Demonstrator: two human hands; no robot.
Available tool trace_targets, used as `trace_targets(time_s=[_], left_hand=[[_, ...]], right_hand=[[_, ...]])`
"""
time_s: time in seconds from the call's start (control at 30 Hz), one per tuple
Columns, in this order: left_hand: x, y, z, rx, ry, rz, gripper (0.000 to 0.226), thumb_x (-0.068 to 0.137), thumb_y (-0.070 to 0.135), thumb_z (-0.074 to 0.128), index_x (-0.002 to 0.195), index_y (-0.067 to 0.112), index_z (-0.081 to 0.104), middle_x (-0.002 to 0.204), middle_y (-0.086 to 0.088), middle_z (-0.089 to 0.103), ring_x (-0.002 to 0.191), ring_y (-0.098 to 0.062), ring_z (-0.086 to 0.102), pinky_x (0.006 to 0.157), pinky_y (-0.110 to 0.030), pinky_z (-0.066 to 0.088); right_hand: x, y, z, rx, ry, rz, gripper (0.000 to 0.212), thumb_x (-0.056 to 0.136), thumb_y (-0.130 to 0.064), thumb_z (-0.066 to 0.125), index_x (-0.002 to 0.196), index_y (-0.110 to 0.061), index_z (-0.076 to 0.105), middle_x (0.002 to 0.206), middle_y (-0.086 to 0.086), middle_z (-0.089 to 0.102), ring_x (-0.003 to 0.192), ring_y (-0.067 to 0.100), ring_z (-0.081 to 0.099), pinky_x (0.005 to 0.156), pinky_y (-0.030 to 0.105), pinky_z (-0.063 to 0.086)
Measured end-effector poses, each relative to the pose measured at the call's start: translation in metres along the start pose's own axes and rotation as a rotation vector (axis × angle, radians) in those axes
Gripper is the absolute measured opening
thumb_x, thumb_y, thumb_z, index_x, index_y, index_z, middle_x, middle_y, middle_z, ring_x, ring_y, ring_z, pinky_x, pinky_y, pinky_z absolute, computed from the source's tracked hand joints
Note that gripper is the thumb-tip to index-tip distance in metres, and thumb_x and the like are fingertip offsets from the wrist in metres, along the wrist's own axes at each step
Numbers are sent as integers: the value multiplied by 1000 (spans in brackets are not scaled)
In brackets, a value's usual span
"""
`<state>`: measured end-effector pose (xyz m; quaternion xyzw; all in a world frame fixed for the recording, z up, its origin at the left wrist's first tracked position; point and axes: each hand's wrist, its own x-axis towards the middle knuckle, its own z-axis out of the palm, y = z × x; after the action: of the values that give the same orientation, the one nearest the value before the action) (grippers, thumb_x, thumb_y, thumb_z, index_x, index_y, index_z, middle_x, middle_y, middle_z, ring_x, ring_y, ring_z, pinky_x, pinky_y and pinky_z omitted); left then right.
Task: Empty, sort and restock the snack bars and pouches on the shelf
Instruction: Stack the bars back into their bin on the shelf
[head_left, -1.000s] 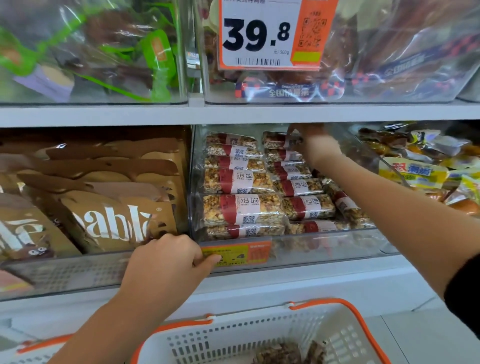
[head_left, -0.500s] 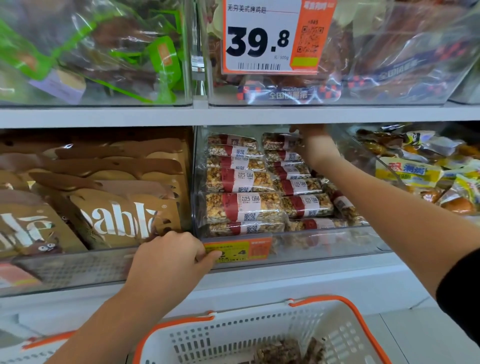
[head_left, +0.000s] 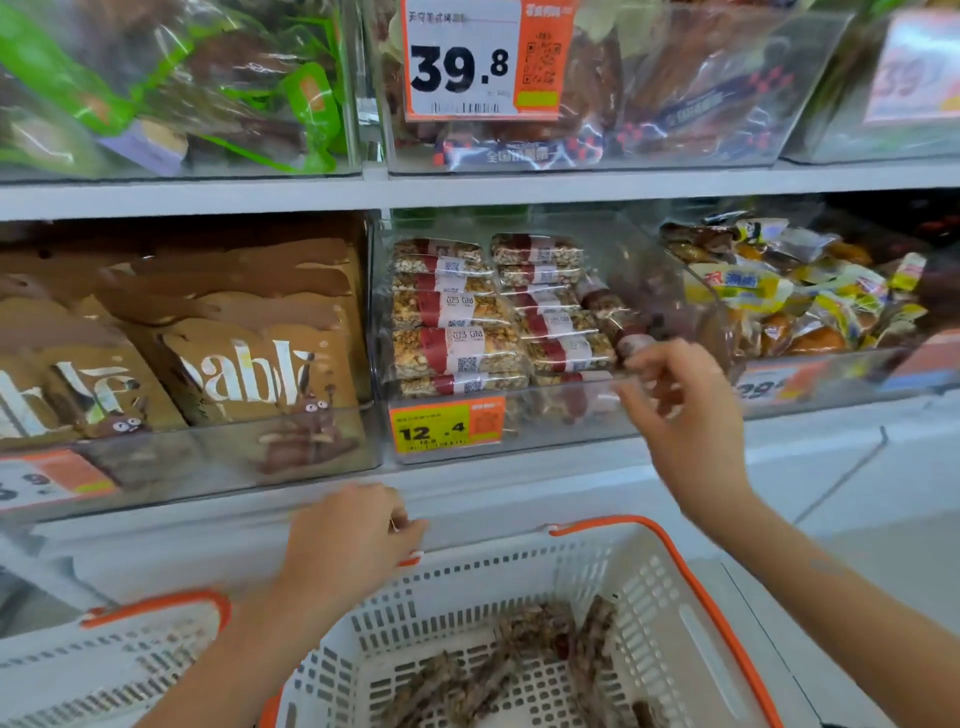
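Nut bars (head_left: 457, 348) with red-and-white labels lie stacked in two columns inside a clear bin (head_left: 566, 431) on the middle shelf. One more bar (head_left: 605, 306) lies slanted along the bin's right side. My right hand (head_left: 680, 410) hovers at the bin's front right corner, its fingertips at the near end of that slanted bar; blur hides whether they grip it. My left hand (head_left: 353, 540) is curled shut with nothing visible in it, below the shelf edge and over the far rim of a white basket (head_left: 654, 587) with orange handles. Several bars (head_left: 535, 634) lie in the basket.
Brown pouches (head_left: 249, 364) fill the bin to the left, and yellow-wrapped snacks (head_left: 779, 296) fill the bin to the right. A yellow 12.4 price tag (head_left: 447, 426) hangs on the bar bin. Upper shelf bins carry a 39.8 tag (head_left: 467, 62). A second white basket (head_left: 130, 660) stands at lower left.
My right hand came out from the back of the bar bin to its front right corner. My left hand let go of the bin's front edge and dropped toward the basket.
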<state>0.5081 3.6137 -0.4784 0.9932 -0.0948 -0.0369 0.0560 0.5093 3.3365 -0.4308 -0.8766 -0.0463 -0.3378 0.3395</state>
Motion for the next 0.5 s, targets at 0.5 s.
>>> trace_targets(time_s=[0.5], left_hand=[[-109, -10, 223, -569, -571, -228, 71, 89, 34, 65, 148, 26, 26, 145, 2, 41, 130, -21, 44, 96, -20, 36]], right_hand=[[-300, 88, 103, -109, -1326, 571, 50, 87, -22, 68, 129, -25, 41, 136, 2, 46, 116, 18, 51, 88, 29, 48]])
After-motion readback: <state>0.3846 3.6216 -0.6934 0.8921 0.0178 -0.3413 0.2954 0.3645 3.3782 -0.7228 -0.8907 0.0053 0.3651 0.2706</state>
